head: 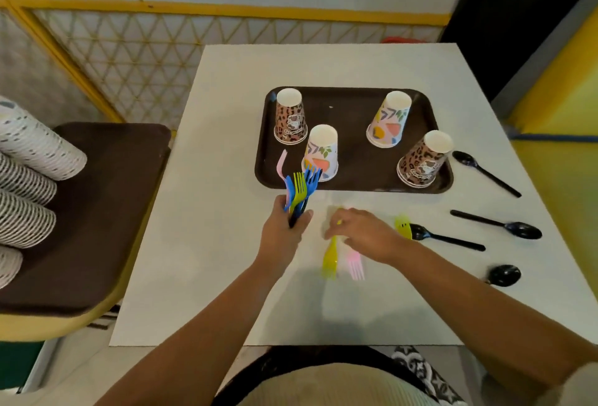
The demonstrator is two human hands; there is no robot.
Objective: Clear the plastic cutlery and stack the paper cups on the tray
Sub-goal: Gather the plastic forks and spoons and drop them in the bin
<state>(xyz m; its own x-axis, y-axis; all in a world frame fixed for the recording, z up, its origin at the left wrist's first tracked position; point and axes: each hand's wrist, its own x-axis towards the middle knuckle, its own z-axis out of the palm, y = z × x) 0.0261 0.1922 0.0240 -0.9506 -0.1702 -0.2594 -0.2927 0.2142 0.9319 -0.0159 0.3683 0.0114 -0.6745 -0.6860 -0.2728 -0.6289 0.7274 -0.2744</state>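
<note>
Presently the person's left hand (284,224) grips a bundle of forks (299,193) by the handles, fingers curled round them, tines fanned upward over the near edge of the tray (352,172). The bundle shows blue, green, dark and pink pieces; an exact count cannot be made.

Right hand (362,232) lies low over the white table (233,276), fingertips pinching the handle of a yellow fork (330,258). A pink fork (355,264) lies just beside the yellow one, partly under the hand; whether the hand touches it cannot be told. Motion blur obscures the finer finger positions.

Count on the tray: four paper cups, all upside down and apart from one another, two leopard-print (290,117) (422,161) and two with a pastel leaf pattern (322,154) (390,120).

Count on the table, right of the hands: four black spoons (485,172) (504,226) (443,237) (503,275), and one yellow-green fork (403,226) touching the bowl of a spoon.

Stacks of nested cups (26,175) lie on a brown chair (97,211) at left.
</note>
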